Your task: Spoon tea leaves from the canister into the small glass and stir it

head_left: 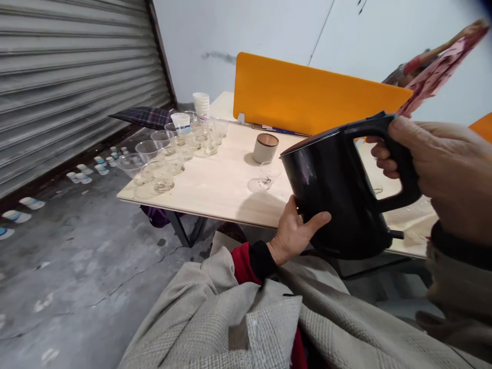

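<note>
Right hand (430, 169) clenched round black kettle (338, 189) handle, left hand (294, 230) cupping base. Kettle tilted near small glass (268, 174): overtilt risks splash across table (215, 189).

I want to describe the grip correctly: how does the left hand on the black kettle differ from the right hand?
The right hand wraps around the handle of the black kettle, while the left hand supports its lower body from the side. The right hand is higher and nearer the camera; the left hand is lower, showing a red and black cuff. Both touch the kettle above the table edge.
</note>
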`<action>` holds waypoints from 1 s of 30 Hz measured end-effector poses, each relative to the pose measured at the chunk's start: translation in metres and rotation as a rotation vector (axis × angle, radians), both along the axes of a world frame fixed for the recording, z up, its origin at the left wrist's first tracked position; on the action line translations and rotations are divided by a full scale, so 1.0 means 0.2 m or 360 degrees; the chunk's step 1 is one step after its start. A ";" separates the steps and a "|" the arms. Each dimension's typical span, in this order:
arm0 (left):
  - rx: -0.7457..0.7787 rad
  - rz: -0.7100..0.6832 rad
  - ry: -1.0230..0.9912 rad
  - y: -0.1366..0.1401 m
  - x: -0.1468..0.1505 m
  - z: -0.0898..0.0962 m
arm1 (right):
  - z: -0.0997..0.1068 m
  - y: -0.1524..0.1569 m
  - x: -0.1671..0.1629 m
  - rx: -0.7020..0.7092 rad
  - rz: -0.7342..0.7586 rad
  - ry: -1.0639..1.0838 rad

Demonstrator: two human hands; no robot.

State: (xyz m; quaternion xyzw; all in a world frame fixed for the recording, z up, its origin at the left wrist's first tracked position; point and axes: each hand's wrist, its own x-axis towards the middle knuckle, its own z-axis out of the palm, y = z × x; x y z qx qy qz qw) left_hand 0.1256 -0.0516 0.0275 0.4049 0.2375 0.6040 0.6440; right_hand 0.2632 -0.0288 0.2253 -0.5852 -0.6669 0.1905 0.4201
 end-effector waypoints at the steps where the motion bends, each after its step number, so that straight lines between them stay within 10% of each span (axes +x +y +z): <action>1: -0.0025 -0.0019 -0.0027 0.00 0.00 0.00 | 0.01 0.00 -0.01 -0.0041 0.0015 0.0004; 30: -0.0055 0.0054 -0.0037 0.05 0.00 -0.02 | 0.07 0.12 -0.20 -0.0129 0.0045 -0.0274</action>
